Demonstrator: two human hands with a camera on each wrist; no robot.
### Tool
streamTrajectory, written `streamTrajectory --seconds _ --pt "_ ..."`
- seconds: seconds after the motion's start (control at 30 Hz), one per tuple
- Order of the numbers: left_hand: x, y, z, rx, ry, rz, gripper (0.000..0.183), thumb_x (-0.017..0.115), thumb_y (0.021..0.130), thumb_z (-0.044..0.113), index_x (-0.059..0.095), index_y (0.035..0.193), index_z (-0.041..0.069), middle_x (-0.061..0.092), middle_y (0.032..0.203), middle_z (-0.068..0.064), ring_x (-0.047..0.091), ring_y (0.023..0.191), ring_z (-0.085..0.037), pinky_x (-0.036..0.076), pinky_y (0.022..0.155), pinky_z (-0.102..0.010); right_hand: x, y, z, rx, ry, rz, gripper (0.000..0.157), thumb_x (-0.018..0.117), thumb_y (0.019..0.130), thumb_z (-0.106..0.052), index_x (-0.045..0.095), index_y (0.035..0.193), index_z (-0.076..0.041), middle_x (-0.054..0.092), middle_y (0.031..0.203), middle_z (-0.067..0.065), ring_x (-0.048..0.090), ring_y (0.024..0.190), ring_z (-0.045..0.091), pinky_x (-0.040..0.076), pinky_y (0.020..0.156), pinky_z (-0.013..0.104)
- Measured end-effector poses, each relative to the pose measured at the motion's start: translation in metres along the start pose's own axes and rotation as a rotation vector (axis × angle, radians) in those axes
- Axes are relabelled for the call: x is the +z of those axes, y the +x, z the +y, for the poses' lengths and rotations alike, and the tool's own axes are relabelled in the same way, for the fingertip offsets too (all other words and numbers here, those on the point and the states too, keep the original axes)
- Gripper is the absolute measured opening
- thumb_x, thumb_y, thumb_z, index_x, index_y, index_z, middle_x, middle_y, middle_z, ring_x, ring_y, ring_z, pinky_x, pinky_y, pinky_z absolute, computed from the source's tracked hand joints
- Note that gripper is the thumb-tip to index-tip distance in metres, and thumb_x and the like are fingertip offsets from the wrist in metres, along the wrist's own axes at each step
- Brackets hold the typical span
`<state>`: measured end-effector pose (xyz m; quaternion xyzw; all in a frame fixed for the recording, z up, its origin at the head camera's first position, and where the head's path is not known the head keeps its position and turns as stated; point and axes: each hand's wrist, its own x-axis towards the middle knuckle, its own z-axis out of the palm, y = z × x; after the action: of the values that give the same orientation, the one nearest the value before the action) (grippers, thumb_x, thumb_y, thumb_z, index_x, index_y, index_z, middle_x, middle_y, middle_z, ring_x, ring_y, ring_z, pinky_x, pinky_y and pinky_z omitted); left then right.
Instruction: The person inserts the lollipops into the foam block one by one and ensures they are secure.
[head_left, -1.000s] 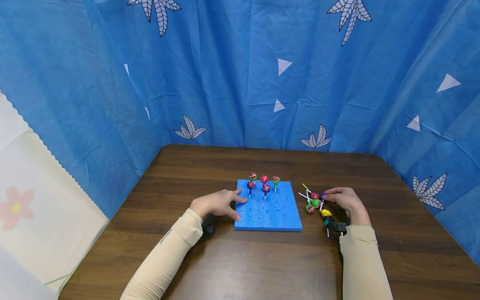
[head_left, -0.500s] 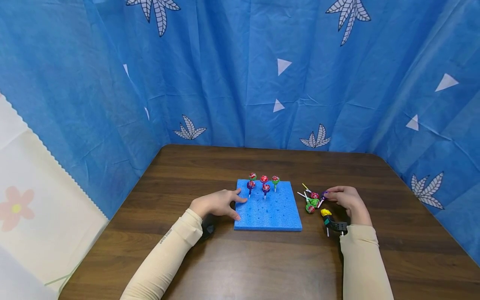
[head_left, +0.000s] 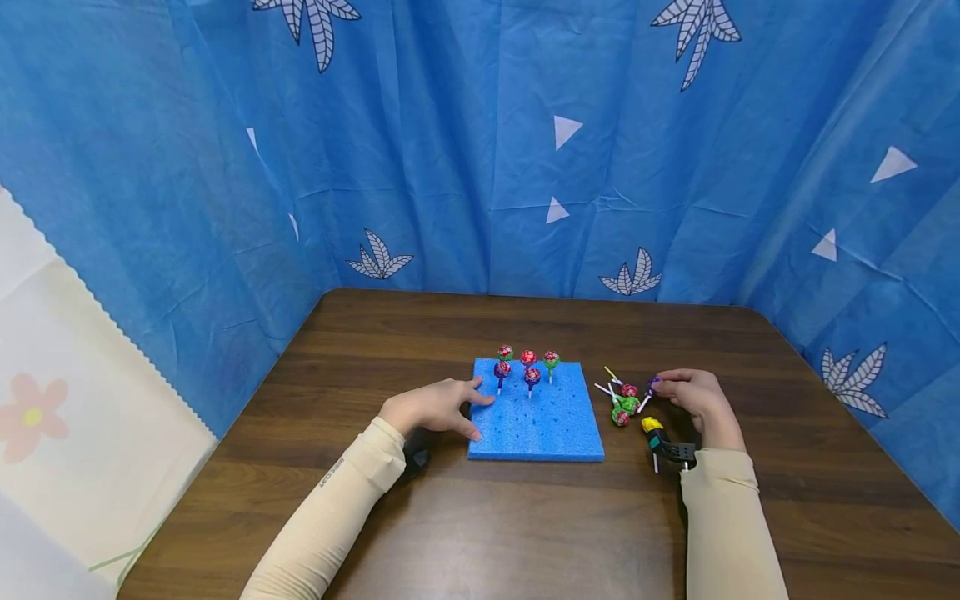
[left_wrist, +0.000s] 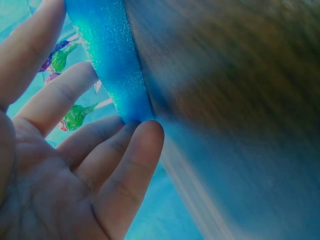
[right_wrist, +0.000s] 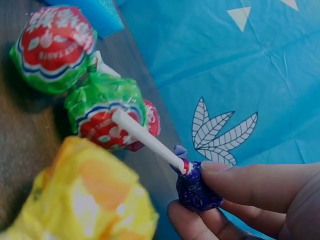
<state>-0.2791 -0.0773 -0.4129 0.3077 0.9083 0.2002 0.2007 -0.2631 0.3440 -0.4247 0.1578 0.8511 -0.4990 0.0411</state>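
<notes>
My right hand [head_left: 693,400] pinches a purple-wrapped lollipop [right_wrist: 197,187] by its head between thumb and fingers, its white stick pointing away from the hand. Fingers slightly spread, my left hand [head_left: 442,408] rests against the left edge of a blue foam board [head_left: 536,433] dotted with small holes. Upright in the board's far part stand several lollipops, among them a green one [head_left: 552,360] and a purple one [head_left: 532,377]. Beside the right hand lies a loose group with green lollipops [right_wrist: 55,47] and a red one [head_left: 628,390]. A yellow lollipop [right_wrist: 90,195] lies nearer the right wrist.
The brown wooden table [head_left: 570,525] carries everything. A blue curtain [head_left: 480,167] with leaf prints hangs behind it. A black wrist device [head_left: 678,452] sits under the right wrist, overlapping the yellow lollipop in the head view.
The right hand has drawn the purple lollipop slightly right, away from the loose group, and its stick has tilted. The left hand and the board have stayed put.
</notes>
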Motion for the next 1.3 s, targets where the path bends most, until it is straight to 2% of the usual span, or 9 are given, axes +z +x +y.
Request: streamTrajectory --seconds 0.2,0.33,0.43,0.53,0.67,0.83,1.0,1.13,1.3 --pt "-0.001 0.0 0.0 -0.002 0.008 0.001 0.064 0.077 0.087 0.036 0.054 0.146 0.024 0.027 0.165 -0.012 0.03 0.151 -0.036 0.034 0.119 -0.049 0.0 0.0 -0.005 -0.032 0.016 -0.003 0.047 0.059 0.101 -0.024 0.052 0.135 0.007 0.053 0.13 0.022 0.056 0.113 0.033 0.044 0.108 0.05" --pt "-0.002 0.0 0.001 -0.001 0.011 0.0 0.065 0.077 0.087 0.036 0.053 0.146 0.024 0.027 0.165 -0.012 0.03 0.151 -0.036 0.034 0.12 -0.049 0.0 -0.001 -0.01 -0.064 0.01 0.009 0.049 0.062 0.1 -0.03 0.053 0.134 0.005 0.055 0.129 0.02 0.057 0.114 0.034 0.046 0.106 0.051" --pt "-0.002 0.0 0.002 -0.002 0.008 -0.002 0.065 0.077 0.087 0.036 0.053 0.146 0.023 0.027 0.165 -0.013 0.03 0.151 -0.036 0.034 0.12 -0.049 0.001 -0.002 -0.014 -0.084 0.005 0.012 0.048 0.063 0.099 -0.032 0.055 0.132 0.003 0.06 0.123 0.014 0.064 0.108 0.026 0.05 0.099 0.044" --pt "-0.002 -0.001 0.002 -0.003 0.007 -0.002 0.064 0.077 0.087 0.036 0.054 0.146 0.023 0.027 0.165 -0.013 0.03 0.151 -0.036 0.034 0.119 -0.049 0.002 -0.002 -0.017 -0.104 0.015 0.005 0.048 0.064 0.099 -0.033 0.055 0.132 0.001 0.063 0.116 0.007 0.068 0.096 0.011 0.054 0.091 0.033" --pt "-0.002 -0.001 0.002 -0.007 0.005 -0.003 0.064 0.077 0.088 0.035 0.054 0.146 0.023 0.027 0.165 -0.013 0.03 0.151 -0.037 0.034 0.119 -0.05 0.007 -0.002 -0.022 -0.151 0.031 -0.006 0.051 0.064 0.099 -0.031 0.053 0.135 0.003 0.062 0.118 0.008 0.067 0.087 0.0 0.054 0.083 0.02" --pt "-0.002 -0.002 0.002 -0.009 0.003 -0.005 0.064 0.077 0.088 0.035 0.053 0.146 0.024 0.026 0.165 -0.013 0.03 0.151 -0.037 0.034 0.119 -0.05 0.013 -0.004 -0.028 -0.185 0.049 -0.021 0.052 0.064 0.099 -0.03 0.052 0.136 0.005 0.055 0.123 0.011 0.064 0.087 0.001 0.052 0.083 0.016" --pt "-0.001 -0.001 0.002 -0.007 0.001 -0.005 0.064 0.077 0.087 0.036 0.054 0.146 0.023 0.027 0.165 -0.013 0.029 0.151 -0.037 0.034 0.12 -0.05 0.015 -0.007 -0.033 -0.205 0.133 -0.048 0.044 0.063 0.1 -0.031 0.058 0.132 -0.001 0.057 0.114 -0.002 0.064 0.092 0.003 0.051 0.088 0.018" --pt "-0.001 -0.001 0.002 -0.006 -0.001 -0.004 0.064 0.077 0.087 0.035 0.054 0.146 0.023 0.027 0.165 -0.013 0.029 0.151 -0.037 0.034 0.12 -0.049 0.014 -0.009 -0.037 -0.235 0.203 -0.073 0.042 0.063 0.099 -0.035 0.062 0.129 -0.005 0.059 0.109 -0.011 0.063 0.096 0.002 0.051 0.09 0.014" --pt "-0.001 -0.002 0.002 -0.006 -0.009 -0.001 0.064 0.077 0.087 0.035 0.054 0.145 0.023 0.027 0.165 -0.013 0.03 0.151 -0.037 0.034 0.119 -0.05 0.014 -0.012 -0.042 -0.279 0.2 -0.093 0.051 0.063 0.1 -0.032 0.056 0.136 0.003 0.061 0.107 -0.014 0.066 0.098 0.003 0.053 0.091 0.015"
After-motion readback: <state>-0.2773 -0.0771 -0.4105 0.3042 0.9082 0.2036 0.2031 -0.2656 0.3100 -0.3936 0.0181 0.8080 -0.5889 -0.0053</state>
